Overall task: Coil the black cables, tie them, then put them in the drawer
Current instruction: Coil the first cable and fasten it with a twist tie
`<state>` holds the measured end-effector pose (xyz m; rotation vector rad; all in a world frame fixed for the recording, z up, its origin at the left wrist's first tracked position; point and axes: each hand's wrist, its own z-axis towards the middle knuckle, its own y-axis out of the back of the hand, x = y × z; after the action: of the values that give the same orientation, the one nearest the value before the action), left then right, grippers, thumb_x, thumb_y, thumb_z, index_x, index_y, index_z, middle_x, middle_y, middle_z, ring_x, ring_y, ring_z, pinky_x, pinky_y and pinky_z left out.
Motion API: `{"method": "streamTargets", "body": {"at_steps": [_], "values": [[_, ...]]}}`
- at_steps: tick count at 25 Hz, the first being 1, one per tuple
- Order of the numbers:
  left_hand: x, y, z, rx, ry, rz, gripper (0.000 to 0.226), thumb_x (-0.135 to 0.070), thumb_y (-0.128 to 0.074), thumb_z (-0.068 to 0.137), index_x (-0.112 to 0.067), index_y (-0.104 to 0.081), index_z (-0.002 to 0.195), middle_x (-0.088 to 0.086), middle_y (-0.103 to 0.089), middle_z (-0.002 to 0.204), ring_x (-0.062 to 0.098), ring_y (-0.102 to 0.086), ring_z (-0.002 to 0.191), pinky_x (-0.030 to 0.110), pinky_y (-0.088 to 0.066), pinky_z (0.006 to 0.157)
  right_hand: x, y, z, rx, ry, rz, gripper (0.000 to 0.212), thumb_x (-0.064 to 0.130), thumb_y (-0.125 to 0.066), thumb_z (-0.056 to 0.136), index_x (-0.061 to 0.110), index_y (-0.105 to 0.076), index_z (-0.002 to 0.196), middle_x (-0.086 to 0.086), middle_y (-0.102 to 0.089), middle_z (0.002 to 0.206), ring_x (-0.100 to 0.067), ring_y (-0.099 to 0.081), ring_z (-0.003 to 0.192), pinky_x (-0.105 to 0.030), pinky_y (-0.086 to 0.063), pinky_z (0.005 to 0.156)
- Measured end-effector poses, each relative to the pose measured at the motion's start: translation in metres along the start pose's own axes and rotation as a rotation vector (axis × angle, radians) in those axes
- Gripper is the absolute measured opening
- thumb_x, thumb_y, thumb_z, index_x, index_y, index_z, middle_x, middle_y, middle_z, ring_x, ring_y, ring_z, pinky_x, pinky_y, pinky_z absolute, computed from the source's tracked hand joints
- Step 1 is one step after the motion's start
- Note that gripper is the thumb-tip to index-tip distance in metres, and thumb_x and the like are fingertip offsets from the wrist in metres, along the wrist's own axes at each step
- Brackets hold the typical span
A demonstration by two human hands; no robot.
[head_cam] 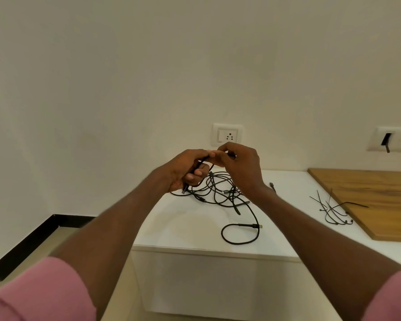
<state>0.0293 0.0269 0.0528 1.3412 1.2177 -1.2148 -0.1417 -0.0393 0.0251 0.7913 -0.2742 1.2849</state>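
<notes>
My pink sleeves point(39, 295) sit nearest, at the bottom corners, and both forearms run up toward the middle of the view. Past them is the front edge of the white cabinet top point(190, 228); I can't see any drawer from here.

On that top, closest to me at about 5 o'clock from my hands, one black cable's loose tail point(241, 232) curls into an open loop with its plug end pointing right. Further in, directly below and just beyond my hands, lies the tangled heap of black cables point(218, 191), not yet coiled.

My left hand point(185, 170) has its fingers curled round a short run of cable, a connector end hanging out below the palm. My right hand point(239, 165) is touching it at 3 o'clock, thumb and fingertips pinching the same cable where it leaves the left. The held stretch runs roughly 8 to 2 o'clock between them, and the slack drops toward the heap, nearer my right wrist. I judge the first loop is just being formed.

Off at 4 o'clock, well apart, the black zip ties point(333, 212) lie by the wooden board point(375, 200). On the wall beyond is a socket plate point(227, 135).
</notes>
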Motion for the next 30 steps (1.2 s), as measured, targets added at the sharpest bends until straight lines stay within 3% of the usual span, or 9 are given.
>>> {"method": "streamTargets", "body": {"at_steps": [4, 8, 14, 17, 20, 22, 24, 27, 30], "values": [[0.002, 0.003, -0.003, 0.095, 0.064, -0.030, 0.042, -0.040, -0.034, 0.111, -0.009, -0.061, 0.104, 0.001, -0.028, 0.060, 0.007, -0.021, 0.037, 0.020, -0.012, 0.041, 0.003, -0.003, -0.001, 0.013, -0.030, 0.052, 0.011, 0.027, -0.072, 0.093, 0.022, -0.074, 0.083, 0.012, -0.063, 0.065, -0.006, -0.056, 0.062, -0.031, -0.046, 0.062], [0.000, 0.003, -0.004, 0.187, 0.092, -0.139, 0.040, -0.033, -0.039, 0.109, -0.004, -0.064, 0.099, 0.000, -0.033, 0.065, 0.006, -0.031, 0.043, 0.019, -0.018, 0.044, -0.003, -0.002, 0.004, -0.063, -0.035, 0.058, 0.011, 0.029, -0.071, 0.095, 0.021, -0.074, 0.088, 0.008, -0.070, 0.085, -0.011, -0.063, 0.080, -0.035, -0.051, 0.071], [-0.003, 0.001, -0.006, 0.205, 0.078, -0.260, 0.032, -0.027, -0.042, 0.109, -0.008, -0.061, 0.091, -0.006, -0.030, 0.053, 0.007, -0.034, 0.043, 0.018, -0.021, 0.042, -0.012, 0.006, 0.002, -0.035, -0.192, -0.019, 0.027, 0.051, -0.067, 0.095, 0.029, -0.078, 0.084, 0.012, -0.074, 0.086, 0.000, -0.065, 0.086, -0.024, -0.042, 0.069], [-0.003, 0.001, -0.004, 0.209, 0.101, -0.267, 0.035, -0.022, -0.039, 0.109, 0.001, -0.065, 0.112, -0.007, -0.027, 0.051, 0.002, -0.028, 0.036, 0.017, -0.019, 0.036, -0.013, 0.007, 0.005, -0.011, -0.218, 0.086, 0.027, 0.047, -0.068, 0.096, 0.025, -0.079, 0.085, 0.009, -0.076, 0.086, -0.008, -0.068, 0.089, -0.029, -0.049, 0.076], [-0.008, -0.003, -0.003, 0.262, 0.078, -0.328, 0.031, -0.017, -0.036, 0.104, -0.001, -0.063, 0.103, -0.007, -0.026, 0.051, 0.002, -0.027, 0.032, 0.018, -0.016, 0.034, -0.019, 0.008, 0.004, 0.066, -0.170, 0.119, 0.023, 0.028, -0.061, 0.103, 0.017, -0.079, 0.093, 0.006, -0.076, 0.097, -0.013, -0.067, 0.100, -0.033, -0.050, 0.088], [-0.010, -0.005, -0.004, 0.278, 0.038, -0.364, 0.026, -0.014, -0.036, 0.102, -0.006, -0.058, 0.090, -0.007, -0.026, 0.052, 0.003, -0.028, 0.033, 0.018, -0.016, 0.034, -0.022, 0.006, 0.003, 0.121, -0.163, 0.120, 0.024, 0.019, -0.055, 0.106, 0.014, -0.078, 0.098, 0.005, -0.075, 0.094, -0.011, -0.066, 0.093, -0.029, -0.048, 0.085], [-0.011, -0.005, -0.006, 0.251, -0.011, -0.431, 0.025, -0.011, -0.038, 0.103, -0.009, -0.054, 0.083, -0.005, -0.031, 0.052, 0.005, -0.036, 0.036, 0.017, -0.025, 0.034, -0.023, 0.003, 0.000, 0.158, -0.194, 0.073, 0.028, 0.022, -0.052, 0.107, 0.016, -0.076, 0.094, 0.007, -0.064, 0.073, -0.012, -0.056, 0.068, -0.029, -0.043, 0.069], [-0.011, -0.003, -0.004, 0.147, -0.145, -0.598, 0.024, -0.016, -0.043, 0.106, -0.008, -0.059, 0.091, -0.001, -0.043, 0.057, 0.017, -0.062, 0.065, 0.027, -0.058, 0.063, -0.027, -0.004, -0.010, 0.388, -0.159, -0.169, 0.032, 0.028, -0.046, 0.108, 0.020, -0.073, 0.092, 0.008, -0.056, 0.061, -0.013, -0.050, 0.056, -0.033, -0.043, 0.060], [-0.007, 0.001, 0.005, -0.034, -0.244, -0.602, 0.027, -0.022, -0.045, 0.109, -0.003, -0.064, 0.109, 0.002, -0.048, 0.063, 0.029, -0.072, 0.088, 0.048, -0.061, 0.090, -0.018, -0.013, -0.021, 0.575, -0.017, -0.303, 0.030, 0.033, -0.046, 0.109, 0.019, -0.071, 0.099, 0.007, -0.061, 0.070, -0.015, -0.057, 0.065, -0.035, -0.046, 0.064]]}}
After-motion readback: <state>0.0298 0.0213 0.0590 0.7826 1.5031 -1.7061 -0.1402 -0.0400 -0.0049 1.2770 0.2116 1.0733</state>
